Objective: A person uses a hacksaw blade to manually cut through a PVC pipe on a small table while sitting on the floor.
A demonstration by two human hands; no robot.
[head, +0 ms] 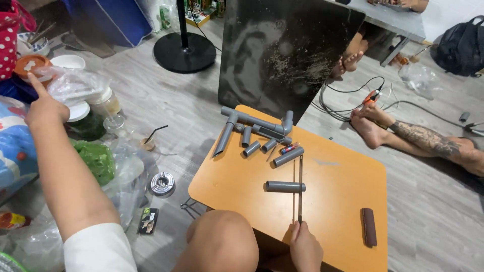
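My right hand point(304, 248) rests at the near edge of the orange table point(343, 191) and pinches the near end of a thin dark rod point(300, 189) that lies along the tabletop. A short grey pipe piece point(285, 186) lies crosswise beside the rod. Farther back lies a pile of grey pipe pieces and elbows point(257, 132). My left hand point(44, 106) is raised far to the left with the index finger pointing up, holding nothing, near plastic bags and jars. My bare knee point(222, 242) sits against the table's near edge.
A small brown block point(369, 226) lies at the table's right front. A dark board point(282, 50) leans behind the table. Another person's bare legs and feet point(403, 133) stretch out on the right floor among cables. Bags, bowls and jars crowd the left. A fan base point(184, 51) stands behind.
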